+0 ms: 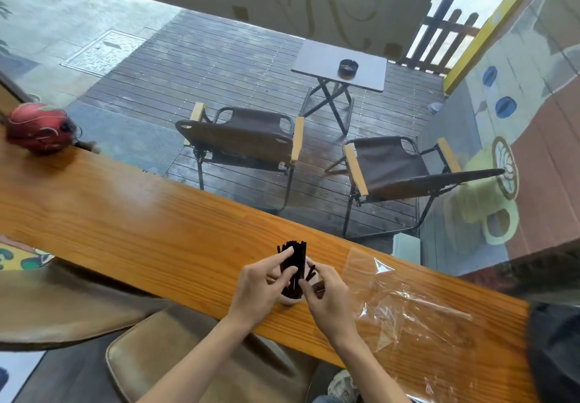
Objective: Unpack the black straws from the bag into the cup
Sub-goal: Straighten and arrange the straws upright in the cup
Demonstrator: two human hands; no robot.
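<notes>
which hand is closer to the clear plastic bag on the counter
Right. The right hand is beside the clear plastic bag, just left of its edge, pinching black straws. The left hand lies farther left, beyond the straws.

Long wooden counter (131, 214) with a cup (290, 301) of black straws (293, 261), clear bag (408, 302) (flat, crinkled), red helmet (37, 128).

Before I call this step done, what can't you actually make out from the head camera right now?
- The cup: both hands hide all but a strip of its lower rim.
- Lower ends of the black straws: covered by the left hand and right hand, so how they sit inside is unclear.
- The clear bag: glare and transparency leave it unclear whether any straws remain inside.
- Ashtray contents: too small.
</notes>
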